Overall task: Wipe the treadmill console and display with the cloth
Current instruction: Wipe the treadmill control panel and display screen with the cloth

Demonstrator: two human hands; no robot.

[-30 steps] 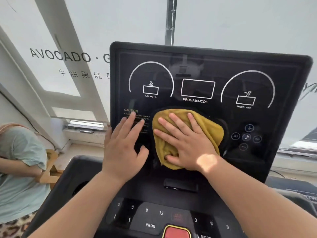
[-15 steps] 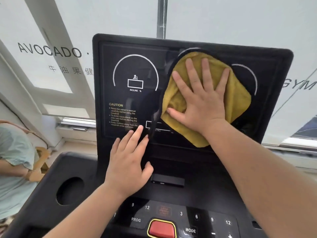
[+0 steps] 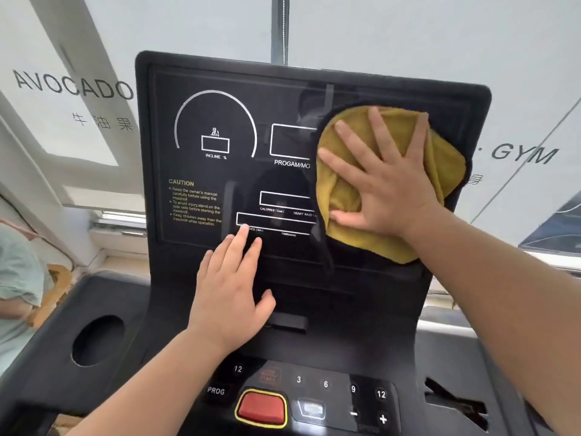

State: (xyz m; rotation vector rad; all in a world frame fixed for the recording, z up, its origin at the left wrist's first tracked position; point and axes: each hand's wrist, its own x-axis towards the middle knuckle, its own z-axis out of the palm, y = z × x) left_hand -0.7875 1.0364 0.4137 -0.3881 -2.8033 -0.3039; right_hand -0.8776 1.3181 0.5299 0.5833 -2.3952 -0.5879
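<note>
The black treadmill display (image 3: 220,99) stands upright in front of me, with white dials and yellow caution text. A mustard-yellow cloth (image 3: 443,162) is pressed flat against its right side, covering the speed dial. My right hand (image 3: 383,180) lies spread on the cloth, fingers apart, palm holding it to the panel. My left hand (image 3: 232,284) rests flat on the lower middle of the display, fingertips just under the lowest readout box, holding nothing. Below is the console (image 3: 327,385) with number keys and a red stop button (image 3: 261,407).
A round cup holder (image 3: 97,339) sits in the left console wing, a slot (image 3: 456,401) in the right wing. A person in a pale green shirt (image 3: 15,278) is at the far left. A frosted window with "AVOCADO" and "GYM" lettering (image 3: 72,86) stands behind the treadmill.
My right hand has swept the cloth from the lower middle of the display up to the top centre, then right over the speed dial. My left hand slid down to the panel's lower part.
</note>
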